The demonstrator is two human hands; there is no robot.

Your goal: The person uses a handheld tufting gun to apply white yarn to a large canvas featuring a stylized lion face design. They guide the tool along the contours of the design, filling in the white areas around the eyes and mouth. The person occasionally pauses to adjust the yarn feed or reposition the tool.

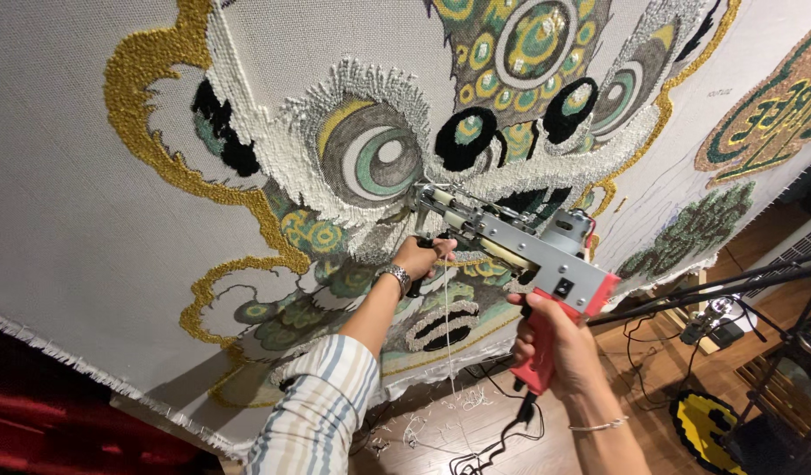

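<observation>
Both hands steady a tufting gun (520, 246) against the stretched backing cloth (80, 176), its needle end pressed into the grey-white pile beside a green eye motif (375, 158). The right hand (555, 343) clenches the red pistol grip; the left hand (420, 258) grasps the front handle, keeping the tool square. Yarn scraps (423, 427) and a power cable (493, 444) litter the wooden floor (652, 378) below.

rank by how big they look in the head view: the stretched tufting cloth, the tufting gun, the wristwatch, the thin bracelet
1. Stretched tufting cloth, filling most of the view.
2. Tufting gun, grey body with red grip.
3. Wristwatch on the left wrist and thin bracelet on the right wrist: both small. The bracelet sits nearer the camera, so I won't rank them.
</observation>
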